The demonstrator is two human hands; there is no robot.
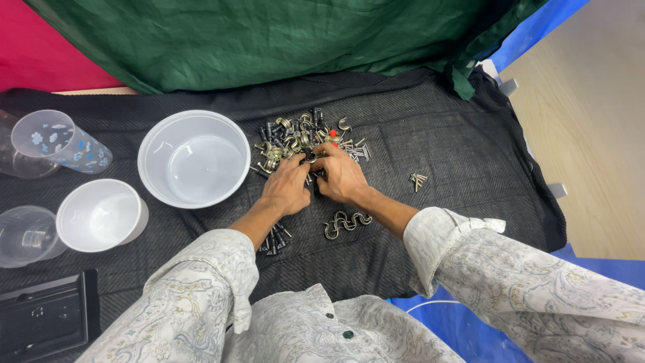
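Observation:
A heap of small brass-coloured hooks and dark screws (295, 138) lies on a dark grey cloth (443, 148). My left hand (285, 185) and my right hand (341, 176) meet at the near edge of the heap, fingers curled around small metal pieces. Exactly what each hand grips is hidden by the fingers. A red bit (332, 134) shows just above my right fingers. Brass hooks (346, 222) lie below my right wrist, and dark screws (275, 240) beside my left forearm.
A large white bowl (193, 158) sits left of the heap. Further left are a smaller white cup (101, 215), clear cups (27, 235), and a patterned cup (60, 141). A black tray (44, 316) is lower left. A few screws (418, 180) lie apart at right. Green fabric (269, 40) hangs behind.

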